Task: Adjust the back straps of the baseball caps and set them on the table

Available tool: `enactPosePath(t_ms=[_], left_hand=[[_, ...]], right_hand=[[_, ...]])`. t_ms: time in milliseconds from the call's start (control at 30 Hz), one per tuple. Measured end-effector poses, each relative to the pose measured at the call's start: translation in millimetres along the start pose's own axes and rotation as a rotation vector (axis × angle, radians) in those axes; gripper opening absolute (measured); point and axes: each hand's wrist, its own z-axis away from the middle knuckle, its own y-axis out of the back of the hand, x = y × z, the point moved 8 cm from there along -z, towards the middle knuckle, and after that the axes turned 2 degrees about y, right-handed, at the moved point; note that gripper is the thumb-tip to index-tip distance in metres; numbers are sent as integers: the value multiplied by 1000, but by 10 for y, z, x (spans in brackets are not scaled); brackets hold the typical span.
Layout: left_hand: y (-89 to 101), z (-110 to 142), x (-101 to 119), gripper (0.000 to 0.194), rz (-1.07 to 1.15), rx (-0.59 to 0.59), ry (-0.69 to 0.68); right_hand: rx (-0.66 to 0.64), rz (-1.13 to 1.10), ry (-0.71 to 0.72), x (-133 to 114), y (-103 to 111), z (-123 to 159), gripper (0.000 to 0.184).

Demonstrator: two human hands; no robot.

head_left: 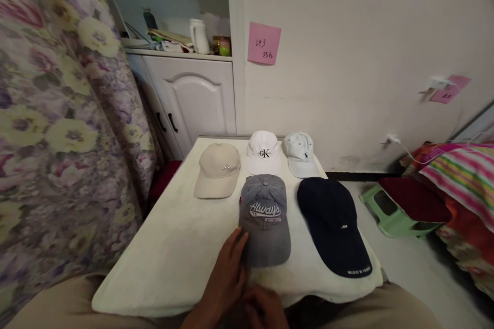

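Five baseball caps lie on a small white table (pixel 173 247). At the front middle sits a grey cap (pixel 264 221) with "Always" lettering, its brim toward me. My left hand (pixel 227 277) reaches over the table's front edge with its fingers stretched out, the fingertips touching the left corner of the grey cap's brim. My right hand (pixel 266 309) rests low at the table's front edge beside the left wrist, fingers curled, with nothing seen in it. A navy cap (pixel 332 221) lies to the right. Behind are a beige cap (pixel 218 169), a white cap (pixel 264 152) and a pale blue cap (pixel 301 153).
A flowered curtain (pixel 57 128) hangs close on the left. Behind the table stand a white cabinet (pixel 193 97) with clutter on top and a wall with a pink note (pixel 264 43). On the right are a green stool (pixel 389 213) and striped bedding (pixel 463 180).
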Motion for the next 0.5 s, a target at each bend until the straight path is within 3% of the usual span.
enactPosePath(t_ms=[333,500], left_hand=[[102,67,-79,62,100,70,79],[197,30,-29,30,161,128,113]], right_hand=[[-22,31,164,-68,-222,-30,20],[-36,-2,168,-111,-196,-53,18]])
